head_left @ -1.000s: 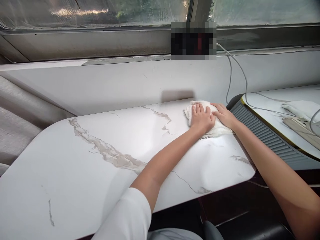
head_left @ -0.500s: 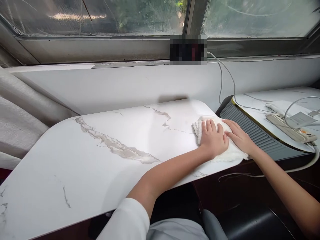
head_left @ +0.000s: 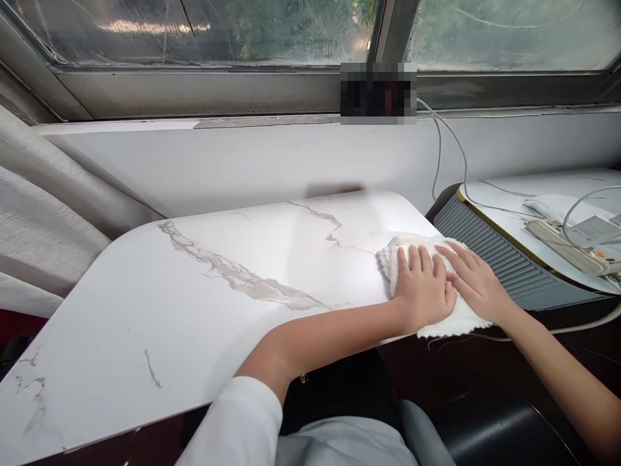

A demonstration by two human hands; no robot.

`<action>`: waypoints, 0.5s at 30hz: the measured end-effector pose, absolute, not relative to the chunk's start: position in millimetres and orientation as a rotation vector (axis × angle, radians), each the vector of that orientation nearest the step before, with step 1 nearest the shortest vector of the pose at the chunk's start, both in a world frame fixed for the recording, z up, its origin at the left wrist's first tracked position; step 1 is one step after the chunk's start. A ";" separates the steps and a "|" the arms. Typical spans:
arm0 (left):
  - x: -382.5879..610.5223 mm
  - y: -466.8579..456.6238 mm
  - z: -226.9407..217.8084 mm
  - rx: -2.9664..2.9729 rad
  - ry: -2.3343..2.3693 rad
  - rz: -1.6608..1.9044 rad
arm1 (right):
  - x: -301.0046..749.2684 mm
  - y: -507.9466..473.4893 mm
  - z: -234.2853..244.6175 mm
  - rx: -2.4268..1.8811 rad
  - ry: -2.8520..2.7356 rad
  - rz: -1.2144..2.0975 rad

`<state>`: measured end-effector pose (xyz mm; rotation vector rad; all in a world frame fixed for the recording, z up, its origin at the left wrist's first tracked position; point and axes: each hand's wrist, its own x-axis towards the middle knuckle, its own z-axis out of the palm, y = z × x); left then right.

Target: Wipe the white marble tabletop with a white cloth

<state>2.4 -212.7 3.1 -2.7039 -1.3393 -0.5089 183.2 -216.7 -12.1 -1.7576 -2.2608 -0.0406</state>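
A white fluffy cloth [head_left: 456,322] lies bunched at the right end of the white marble-patterned tabletop [head_left: 262,246], its near edge reaching past the table's front edge. My left hand [head_left: 423,288] presses down on the middle of it, palm down, with the fingers stretched out and slightly apart. Just to the right, my right hand [head_left: 473,275] lies flat on the cloth too, fingers spread. The two hands are close together, the right fingertips beside the left hand's knuckles. Whatever part of the cloth is under the palms is hidden.
To the right stands a second table [head_left: 509,200] with a ribbed grey side, carrying a power strip [head_left: 565,246] and cables. A white cable [head_left: 458,145] drops from the windowsill. A curtain [head_left: 53,213] hangs at left; a black chair seat [head_left: 504,433] is below.
Both hands and the cloth have slid a little toward the table's front edge, and the cloth now overhangs it more. My right fingers are spread wider. The view has shifted slightly.
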 end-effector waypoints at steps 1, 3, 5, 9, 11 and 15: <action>-2.8 -215.7 2.6 -2.706 -1.315 -0.515 | 179.4 -218.5 -12.4 -1.734 -2.286 -0.059; -13.1 -219.8 1.4 -2.708 -1.283 -0.524 | 170.4 -221.0 -12.6 -1.703 -2.315 -0.091; -22.3 -220.0 0.8 -2.715 -1.277 -0.540 | 160.8 -221.2 -12.1 -1.694 -2.314 -0.117; -35.0 -208.9 5.3 -2.788 -1.317 -0.606 | 144.5 -215.1 -8.5 -1.718 -2.316 -0.112; -39.0 -199.3 9.3 -2.830 -1.359 -0.617 | 137.1 -208.5 -6.4 -1.731 -2.326 -0.091; -45.3 -175.4 11.0 -2.803 -1.441 -0.603 | 121.2 -185.4 -4.7 -1.752 -2.299 -0.081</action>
